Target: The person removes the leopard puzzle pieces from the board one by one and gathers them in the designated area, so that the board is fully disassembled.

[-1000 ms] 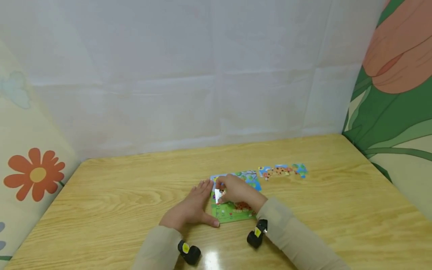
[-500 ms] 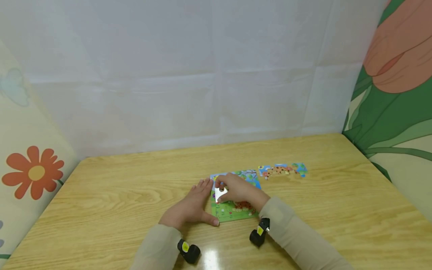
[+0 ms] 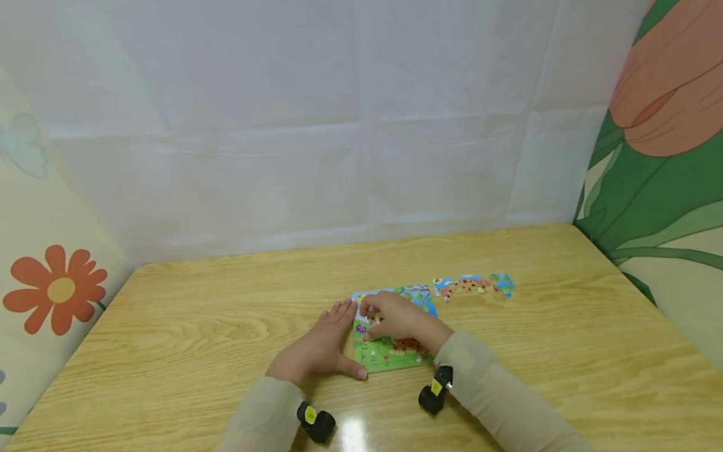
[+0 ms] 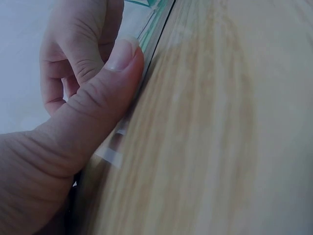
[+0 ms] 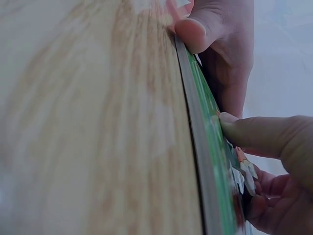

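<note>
A jigsaw board (image 3: 375, 365) with a green, blue and spotted-animal picture lies flat on the table. My left hand (image 3: 319, 346) rests along its left side, fingers extended and thumb spread to the near corner. In the left wrist view the left thumb (image 4: 100, 95) presses at the board's edge. Over the board's left half, my right hand (image 3: 400, 317) pinches a small printed puzzle piece (image 3: 374, 320) between thumb and curled fingers. The right wrist view shows this piece (image 5: 247, 174) tilted close over the board, with the right thumb (image 5: 249, 131) touching the board's surface. My right hand hides the board's middle.
Several loose puzzle pieces (image 3: 471, 286) lie in a row on the wooden table (image 3: 214, 326), beyond the board's upper right corner. A white cloth (image 3: 254, 125) hangs behind the table. Flower-painted panels stand at both sides.
The piece under my right fingers has turned slightly: its bright white glare is gone and its print shows. The right wrist has shifted slightly right. My left hand stays in place.
</note>
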Demonstrator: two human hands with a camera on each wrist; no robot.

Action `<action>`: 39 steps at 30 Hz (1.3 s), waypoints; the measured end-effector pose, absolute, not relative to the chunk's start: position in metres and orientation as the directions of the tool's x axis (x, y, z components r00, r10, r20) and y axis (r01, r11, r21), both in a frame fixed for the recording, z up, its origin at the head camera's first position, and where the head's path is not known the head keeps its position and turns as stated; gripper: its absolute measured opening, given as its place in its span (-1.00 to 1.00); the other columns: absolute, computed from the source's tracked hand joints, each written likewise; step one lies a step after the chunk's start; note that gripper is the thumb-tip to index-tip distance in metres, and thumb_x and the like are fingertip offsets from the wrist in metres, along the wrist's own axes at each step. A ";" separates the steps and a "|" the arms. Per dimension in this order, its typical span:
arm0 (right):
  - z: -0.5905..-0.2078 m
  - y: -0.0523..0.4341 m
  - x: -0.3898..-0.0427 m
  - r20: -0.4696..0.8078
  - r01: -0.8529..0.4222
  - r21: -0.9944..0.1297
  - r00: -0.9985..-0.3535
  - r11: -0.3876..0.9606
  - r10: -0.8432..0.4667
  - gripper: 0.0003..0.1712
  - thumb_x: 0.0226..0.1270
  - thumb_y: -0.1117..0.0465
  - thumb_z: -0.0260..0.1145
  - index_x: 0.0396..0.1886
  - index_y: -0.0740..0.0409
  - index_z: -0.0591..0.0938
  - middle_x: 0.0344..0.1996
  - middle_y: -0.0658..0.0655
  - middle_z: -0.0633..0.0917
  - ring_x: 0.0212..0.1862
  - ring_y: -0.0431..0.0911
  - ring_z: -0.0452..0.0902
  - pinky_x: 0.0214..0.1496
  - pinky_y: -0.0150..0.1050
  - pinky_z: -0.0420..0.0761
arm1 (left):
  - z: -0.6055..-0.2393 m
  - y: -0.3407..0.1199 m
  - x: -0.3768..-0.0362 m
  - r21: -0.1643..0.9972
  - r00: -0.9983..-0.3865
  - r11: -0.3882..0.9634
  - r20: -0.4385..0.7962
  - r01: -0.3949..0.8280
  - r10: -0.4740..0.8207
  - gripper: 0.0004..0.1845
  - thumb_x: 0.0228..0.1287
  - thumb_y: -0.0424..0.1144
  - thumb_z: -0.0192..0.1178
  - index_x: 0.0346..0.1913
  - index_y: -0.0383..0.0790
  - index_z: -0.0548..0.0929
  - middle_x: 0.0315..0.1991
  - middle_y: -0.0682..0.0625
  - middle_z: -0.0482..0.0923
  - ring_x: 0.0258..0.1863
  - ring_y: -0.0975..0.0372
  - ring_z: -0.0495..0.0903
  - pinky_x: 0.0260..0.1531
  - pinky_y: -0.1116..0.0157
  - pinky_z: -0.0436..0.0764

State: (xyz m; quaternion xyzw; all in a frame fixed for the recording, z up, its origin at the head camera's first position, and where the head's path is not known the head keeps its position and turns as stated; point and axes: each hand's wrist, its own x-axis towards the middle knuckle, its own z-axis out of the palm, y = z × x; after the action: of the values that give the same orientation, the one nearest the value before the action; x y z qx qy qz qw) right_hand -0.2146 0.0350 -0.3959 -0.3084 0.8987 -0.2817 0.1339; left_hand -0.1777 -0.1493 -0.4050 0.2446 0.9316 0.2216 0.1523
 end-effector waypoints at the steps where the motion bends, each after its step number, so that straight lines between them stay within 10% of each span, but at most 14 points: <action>1: -0.396 0.035 -0.215 -0.067 -0.476 -0.593 -0.775 0.650 -0.629 -0.69 0.04 0.21 0.43 -0.20 0.04 0.55 -0.16 0.06 0.60 -0.05 -0.05 0.50 0.02 -0.13 0.52 | -0.405 -0.149 -0.178 0.488 -0.835 0.783 -0.176 0.387 0.522 0.35 -0.29 0.22 0.43 0.43 -0.40 -0.13 0.45 -0.27 -0.23 0.44 -0.08 -0.29 0.40 -0.04 -0.22; 39: -0.406 0.034 -0.206 0.037 -0.228 -0.831 -0.933 0.508 -0.358 -0.75 0.10 0.26 0.38 -0.17 0.14 0.71 -0.36 0.05 0.68 -0.37 -0.20 0.42 -0.33 -0.34 0.48 | -0.407 -0.149 -0.177 0.478 -0.845 0.786 -0.150 0.392 0.513 0.35 -0.34 0.20 0.46 0.41 -0.44 -0.07 0.45 -0.28 -0.18 0.44 -0.10 -0.23 0.40 -0.04 -0.18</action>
State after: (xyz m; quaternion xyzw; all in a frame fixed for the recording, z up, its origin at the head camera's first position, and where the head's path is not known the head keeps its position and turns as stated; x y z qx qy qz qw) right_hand -0.2059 0.0337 -0.4065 -0.1691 0.8656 -0.4662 0.0696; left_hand -0.1775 -0.1487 -0.4072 0.2422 0.9350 0.2201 0.1370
